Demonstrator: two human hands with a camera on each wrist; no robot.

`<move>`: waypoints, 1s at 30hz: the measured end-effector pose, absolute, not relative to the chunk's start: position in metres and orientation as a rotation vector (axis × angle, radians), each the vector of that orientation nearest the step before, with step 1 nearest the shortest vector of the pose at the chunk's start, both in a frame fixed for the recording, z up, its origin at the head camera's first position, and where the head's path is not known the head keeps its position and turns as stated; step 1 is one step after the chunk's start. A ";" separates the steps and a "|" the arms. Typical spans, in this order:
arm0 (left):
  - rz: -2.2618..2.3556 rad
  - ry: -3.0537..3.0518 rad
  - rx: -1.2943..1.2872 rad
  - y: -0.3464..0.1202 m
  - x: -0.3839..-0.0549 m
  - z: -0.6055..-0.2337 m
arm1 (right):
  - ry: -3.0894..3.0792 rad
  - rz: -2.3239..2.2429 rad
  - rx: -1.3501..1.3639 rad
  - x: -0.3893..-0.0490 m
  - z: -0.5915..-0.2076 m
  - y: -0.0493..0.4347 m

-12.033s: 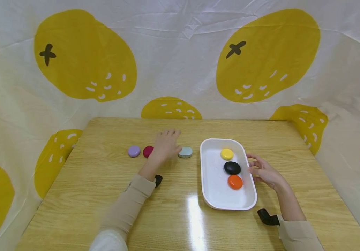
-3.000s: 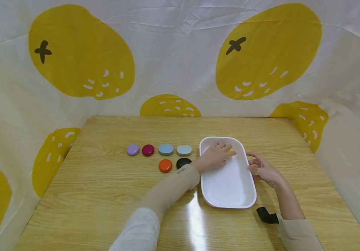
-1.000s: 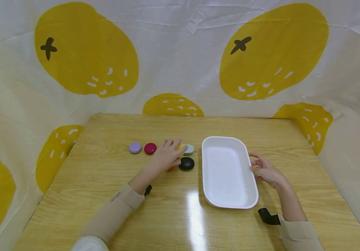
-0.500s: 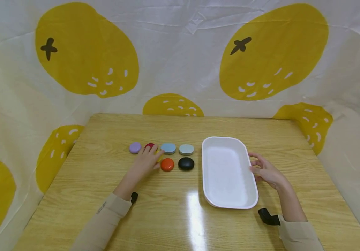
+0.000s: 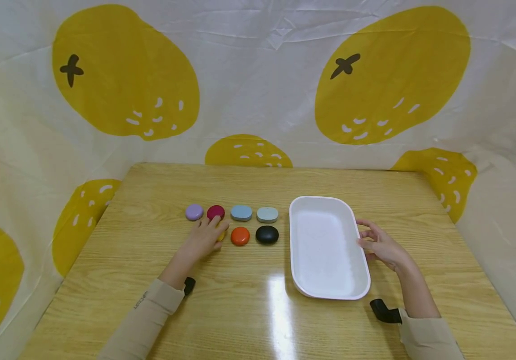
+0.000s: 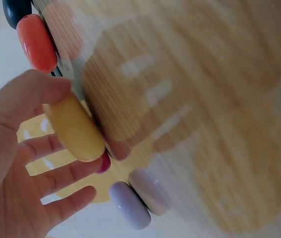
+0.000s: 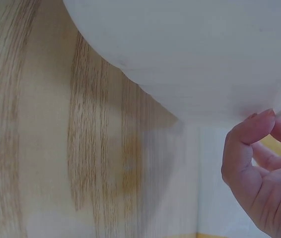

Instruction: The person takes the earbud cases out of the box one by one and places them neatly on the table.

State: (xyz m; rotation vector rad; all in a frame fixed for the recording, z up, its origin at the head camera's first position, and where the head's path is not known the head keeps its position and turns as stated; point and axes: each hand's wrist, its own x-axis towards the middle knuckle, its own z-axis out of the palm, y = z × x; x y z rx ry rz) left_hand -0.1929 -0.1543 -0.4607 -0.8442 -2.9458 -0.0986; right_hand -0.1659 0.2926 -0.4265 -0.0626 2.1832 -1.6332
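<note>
My left hand pinches a yellow rounded disc between thumb and fingers, low over the wooden table, left of an orange disc. In the head view the fingers cover most of the yellow one. A black oval piece continues that front row. Behind it lie a lilac disc, a dark red disc, a blue oblong piece and a pale green oblong piece. At the right, my right hand holds the rim of a white tray, thumb and finger at its edge.
The wooden table reaches back to a white curtain with yellow fruit prints. Black camera mounts stick out at both wrists. Bare wood lies in front of the rows.
The yellow disc has gone from the tray to the front row's left end in my left hand. Earlier, the orange and black pieces left the tray too. My right hand stays at the rim.
</note>
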 end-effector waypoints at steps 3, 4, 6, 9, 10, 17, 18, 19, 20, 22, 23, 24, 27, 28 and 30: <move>-0.090 -2.985 -0.817 -0.155 -0.193 -0.462 | 2.183 -1.634 -0.058 -0.165 -0.426 0.292; -0.090 -2.993 -0.810 -0.155 -0.193 -0.463 | 2.184 -1.634 -0.058 -0.166 -0.426 0.292; -0.102 -3.006 -0.800 -0.155 -0.193 -0.462 | 2.187 -1.630 -0.054 -0.165 -0.426 0.292; -0.129 -3.026 -0.790 -0.155 -0.192 -0.460 | 2.192 -1.625 -0.053 -0.165 -0.425 0.292; -0.138 -3.034 -0.788 -0.155 -0.192 -0.459 | 2.192 -1.624 -0.053 -0.165 -0.425 0.292; -0.162 -3.061 -0.797 -0.155 -0.193 -0.456 | 2.194 -1.623 -0.059 -0.165 -0.423 0.292; -0.162 -3.061 -0.800 -0.155 -0.194 -0.456 | 2.197 -1.621 -0.058 -0.166 -0.423 0.292; -0.162 -3.062 -0.802 -0.155 -0.194 -0.456 | 2.199 -1.619 -0.054 -0.166 -0.423 0.292; -0.163 -3.064 -0.802 -0.155 -0.194 -0.456 | 2.200 -1.615 -0.053 -0.166 -0.424 0.292; -0.174 -3.069 -0.801 -0.155 -0.193 -0.455 | 2.202 -1.608 -0.054 -0.166 -0.424 0.292; -0.179 -3.073 -0.799 -0.156 -0.192 -0.454 | 2.204 -1.600 -0.056 -0.167 -0.424 0.292; -0.187 -3.080 -0.796 -0.156 -0.192 -0.453 | 2.207 -1.590 -0.060 -0.167 -0.424 0.292; -0.221 -3.113 -0.774 -0.157 -0.190 -0.447 | 2.251 -1.524 -0.084 -0.168 -0.425 0.292; -0.225 -3.125 -0.763 -0.158 -0.190 -0.445 | 2.274 -1.491 -0.093 -0.168 -0.424 0.292; -0.252 -3.156 -0.735 -0.160 -0.191 -0.440 | 2.330 -1.408 -0.116 -0.169 -0.423 0.291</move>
